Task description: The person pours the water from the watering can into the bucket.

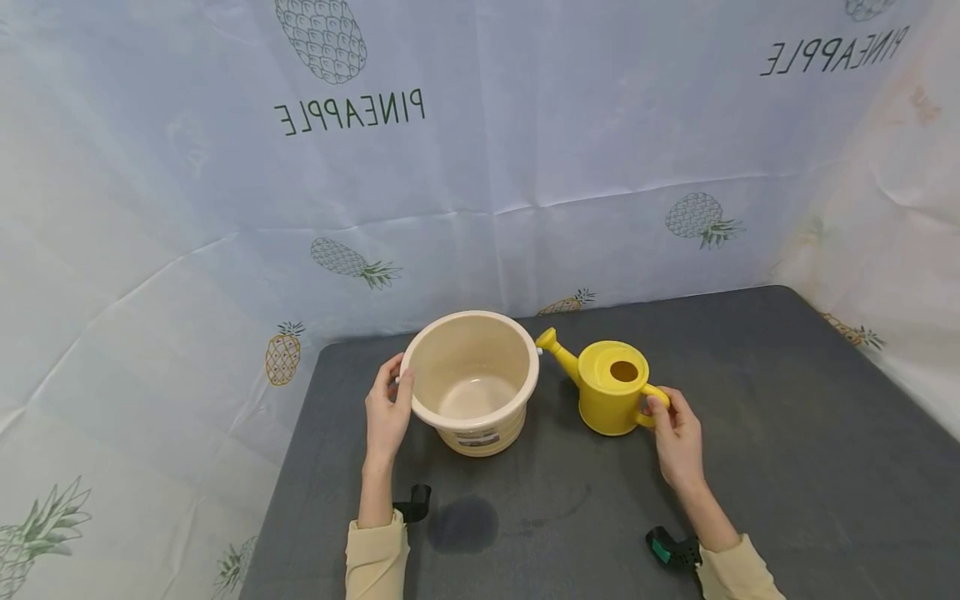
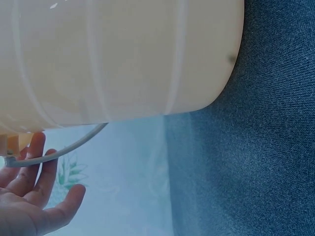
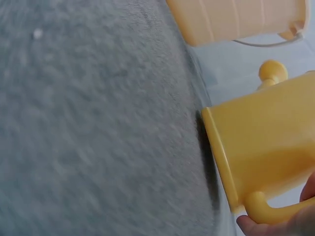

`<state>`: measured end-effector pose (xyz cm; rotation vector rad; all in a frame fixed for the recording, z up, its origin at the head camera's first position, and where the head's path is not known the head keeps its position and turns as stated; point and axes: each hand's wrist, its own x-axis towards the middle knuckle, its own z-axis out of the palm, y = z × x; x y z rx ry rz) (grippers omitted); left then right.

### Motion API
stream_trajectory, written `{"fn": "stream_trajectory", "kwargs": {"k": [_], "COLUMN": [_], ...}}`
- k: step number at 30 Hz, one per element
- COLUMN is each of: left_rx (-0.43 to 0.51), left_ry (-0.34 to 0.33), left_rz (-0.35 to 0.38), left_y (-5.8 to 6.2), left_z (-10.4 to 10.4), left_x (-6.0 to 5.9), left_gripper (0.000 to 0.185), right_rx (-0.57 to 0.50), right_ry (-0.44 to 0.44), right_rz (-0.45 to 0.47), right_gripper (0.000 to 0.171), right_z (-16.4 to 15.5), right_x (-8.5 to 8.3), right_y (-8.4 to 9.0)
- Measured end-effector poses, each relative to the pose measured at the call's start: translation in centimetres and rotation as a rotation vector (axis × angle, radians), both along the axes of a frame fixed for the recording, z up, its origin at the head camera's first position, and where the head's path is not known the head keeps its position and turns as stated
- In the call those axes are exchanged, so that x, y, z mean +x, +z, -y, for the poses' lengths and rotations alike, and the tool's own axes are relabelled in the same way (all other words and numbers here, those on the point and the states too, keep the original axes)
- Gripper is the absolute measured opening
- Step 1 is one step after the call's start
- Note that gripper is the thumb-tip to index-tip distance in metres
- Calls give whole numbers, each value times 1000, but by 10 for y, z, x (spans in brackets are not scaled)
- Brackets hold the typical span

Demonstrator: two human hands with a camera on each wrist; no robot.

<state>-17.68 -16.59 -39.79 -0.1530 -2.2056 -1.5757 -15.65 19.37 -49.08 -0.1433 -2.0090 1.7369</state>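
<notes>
Right hand (image 1: 678, 442) grips watering can (image 1: 604, 407); spout (image 1: 564, 359) aims 10–11 o'clock; left hand (image 1: 387, 421) holds bucket (image 1: 472, 354), at can's 9 o'clock.

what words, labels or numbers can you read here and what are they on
"PINEAPPLE", mirrored, on the backdrop cloth, upper left in the head view.
"PINEAPPLE", also mirrored, same cloth, upper right.
Label on the cream bucket: too small and blurred to read.
Yellow watering can: no text visible.

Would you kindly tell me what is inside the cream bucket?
Inside the cream bucket, only bare inner wall and floor show; the near rim covers the nearest inner wall, so that part cannot be seen.
</notes>
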Motion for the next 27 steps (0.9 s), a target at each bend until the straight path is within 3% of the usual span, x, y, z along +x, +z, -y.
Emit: {"fn": "stream_trajectory", "kwargs": {"k": [13,24,27], "left_rx": [7,12,11], "left_ry": [-15,-5,-4], "left_rz": [-1,-7,-10], "left_y": [-1,-1,-2], "left_z": [0,0,-1], "left_x": [0,0,0], "left_gripper": [36,36,35], "right_rx": [66,24,54], "right_ry": [-73,-71,-62], "right_rz": [4,-67,-110], "right_gripper": [19,17,17], "right_z": [-12,-12,-12], "right_x": [6,10,10], "right_y": [22,52,59]}}
